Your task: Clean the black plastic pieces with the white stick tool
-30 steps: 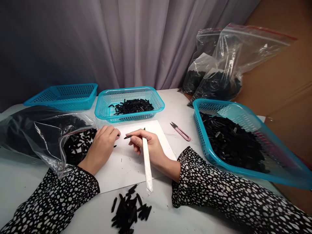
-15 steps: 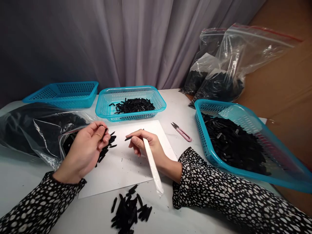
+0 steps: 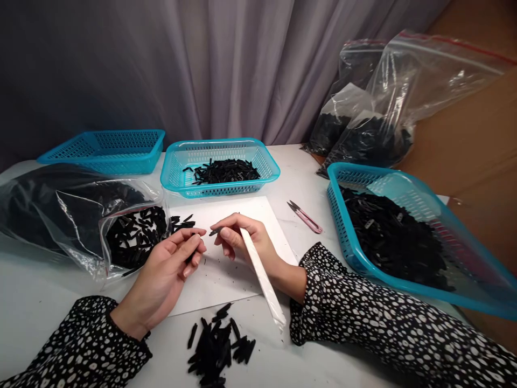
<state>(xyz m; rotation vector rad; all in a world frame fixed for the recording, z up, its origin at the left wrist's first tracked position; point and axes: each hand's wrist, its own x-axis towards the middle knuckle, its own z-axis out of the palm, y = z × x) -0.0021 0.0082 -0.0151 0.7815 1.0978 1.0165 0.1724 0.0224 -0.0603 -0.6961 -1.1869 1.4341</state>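
My left hand (image 3: 172, 275) is closed in a pinch on a small black strip (image 3: 190, 255), mostly hidden by the fingers. Just to its right, my right hand (image 3: 246, 240) grips a slim white-wrapped tool (image 3: 264, 277), whose long handle slants down past the wrist. A dark pointed tip (image 3: 215, 231) sticks out between the right thumb and forefinger; whether it belongs to the tool I cannot tell. Both hands are over a white sheet of paper (image 3: 258, 213), with a small gap between them. Loose black strips (image 3: 216, 350) lie heaped in front of the sheet.
An open plastic bag (image 3: 60, 215) of black strips lies at left. One blue basket (image 3: 220, 191) at the back and a larger one (image 3: 339, 231) at right hold black pieces. Another blue basket (image 3: 141, 161) stands back left. Pink thread snips (image 3: 307, 218) lie between. Zip bags (image 3: 375, 129) stand behind.
My left hand has moved right and down, closer to the right hand, uncovering the bag's mouth. The right hand stays nearly in place, with the white handle swung slightly to the right.
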